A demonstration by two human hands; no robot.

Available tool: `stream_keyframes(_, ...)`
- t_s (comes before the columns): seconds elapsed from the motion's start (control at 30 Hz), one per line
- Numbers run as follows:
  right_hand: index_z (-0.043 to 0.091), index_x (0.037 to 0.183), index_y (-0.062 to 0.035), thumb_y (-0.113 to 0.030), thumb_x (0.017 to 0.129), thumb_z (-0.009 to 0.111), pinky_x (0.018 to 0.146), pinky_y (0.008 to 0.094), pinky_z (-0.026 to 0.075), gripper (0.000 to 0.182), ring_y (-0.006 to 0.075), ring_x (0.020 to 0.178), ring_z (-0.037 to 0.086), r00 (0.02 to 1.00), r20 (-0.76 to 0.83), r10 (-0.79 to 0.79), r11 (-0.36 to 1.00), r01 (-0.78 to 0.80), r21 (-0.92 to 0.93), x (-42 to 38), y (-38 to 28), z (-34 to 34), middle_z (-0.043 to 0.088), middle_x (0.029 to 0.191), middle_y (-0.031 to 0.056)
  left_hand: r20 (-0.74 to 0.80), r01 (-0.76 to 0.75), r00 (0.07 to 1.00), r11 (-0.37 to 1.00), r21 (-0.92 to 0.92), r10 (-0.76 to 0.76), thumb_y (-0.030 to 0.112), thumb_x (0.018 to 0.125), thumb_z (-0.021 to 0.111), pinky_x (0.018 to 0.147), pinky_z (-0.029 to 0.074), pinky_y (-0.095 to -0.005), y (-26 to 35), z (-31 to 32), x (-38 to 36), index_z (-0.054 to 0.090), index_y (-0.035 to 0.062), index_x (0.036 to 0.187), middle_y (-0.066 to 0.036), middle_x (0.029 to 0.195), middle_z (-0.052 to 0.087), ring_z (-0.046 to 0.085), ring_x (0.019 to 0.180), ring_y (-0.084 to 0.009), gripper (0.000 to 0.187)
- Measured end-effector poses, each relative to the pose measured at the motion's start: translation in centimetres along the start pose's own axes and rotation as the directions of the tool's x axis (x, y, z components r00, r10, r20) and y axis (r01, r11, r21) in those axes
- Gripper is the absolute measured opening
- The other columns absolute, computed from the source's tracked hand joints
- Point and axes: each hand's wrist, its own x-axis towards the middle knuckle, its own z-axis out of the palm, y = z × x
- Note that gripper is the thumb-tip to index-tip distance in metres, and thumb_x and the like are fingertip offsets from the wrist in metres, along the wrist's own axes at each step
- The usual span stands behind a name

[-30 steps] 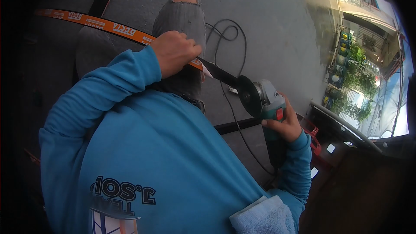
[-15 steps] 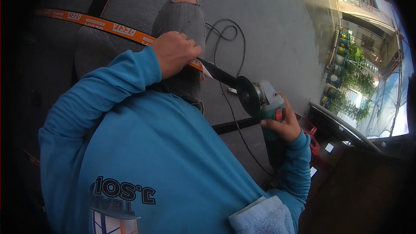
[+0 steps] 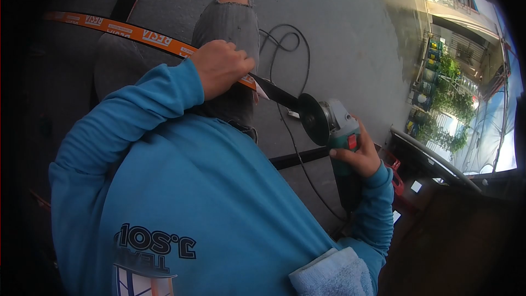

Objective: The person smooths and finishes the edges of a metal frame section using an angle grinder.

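A long dark bar (image 3: 278, 92) covered with orange printed film (image 3: 156, 38) runs from the upper left across my bent knee. My left hand (image 3: 226, 68) is closed around it over the knee. Beyond that fist the film is peeled back in a pale flap, leaving the bar's end dark and bare. In my right hand (image 3: 362, 153) is a green and grey angle grinder (image 3: 341, 141), fingers wrapped round its body beside a red switch. Its dark disc (image 3: 314, 120) stands on edge, right at the bar's bare end.
A black cable (image 3: 308, 66) loops over the grey floor (image 3: 350, 38). Another dark bar (image 3: 301, 158) lies low behind the grinder. A folded light-blue towel (image 3: 331, 275) hangs near my right side. Red object (image 3: 395, 178), a railing (image 3: 435, 160) and plants (image 3: 452, 104) stand to the right.
The grinder and my right hand have shifted very slightly upward in the view. My left hand and the bar stay where they were.
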Motion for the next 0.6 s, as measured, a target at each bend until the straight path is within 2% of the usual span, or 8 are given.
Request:
stream_keyframes(0.07, 0.040, 0.134, 0.0002, -0.009, 0.067, 0.073, 0.100, 0.0315, 0.037, 0.075, 0.0194, 0.110, 0.052, 1.000, -0.005, -0.007, 1.000, 0.007, 0.002, -0.45, 0.04, 0.01, 0.055, 0.115, 0.0081, 0.002, -0.004, 1.000, 1.000, 0.001, 0.004, 0.012, 0.082, 0.067, 0.069, 0.055, -0.0313, 0.27, -0.36, -0.21, 0.064, 0.0066, 0.085, -0.010, 0.079, 0.069, 0.068, 0.076, -0.0227, 0.007)
stream_keyframes(0.13, 0.037, 0.134, -0.0017, -0.014, 0.069, 0.077, 0.094, 0.0348, 0.044, 0.077, 0.0213, 0.104, 0.056, 1.000, 0.001, -0.025, 0.999, 0.025, -0.026, -0.28, 0.50, -0.25, 0.058, 0.109, 0.0106, -0.003, -0.006, 1.000, 1.000, -0.004, 0.006, 0.012, 0.082, 0.067, 0.069, 0.055, -0.0313, 0.22, -0.29, -0.24, 0.064, 0.0067, 0.085, -0.010, 0.079, 0.069, 0.068, 0.076, -0.0227, 0.007)
stream_keyframes(0.6, 0.037, 0.133, -0.0023, -0.015, 0.069, 0.077, 0.093, 0.0342, 0.044, 0.076, 0.0207, 0.104, 0.056, 0.999, 0.010, -0.038, 0.999, 0.039, -0.034, 0.05, 0.12, -0.07, 0.057, 0.110, 0.0100, -0.013, -0.004, 1.000, 1.000, -0.015, 0.004, 0.012, 0.083, 0.065, 0.069, 0.055, -0.0313, -0.06, -0.34, -0.41, 0.064, 0.0068, 0.085, -0.010, 0.079, 0.068, 0.068, 0.076, -0.0225, 0.006)
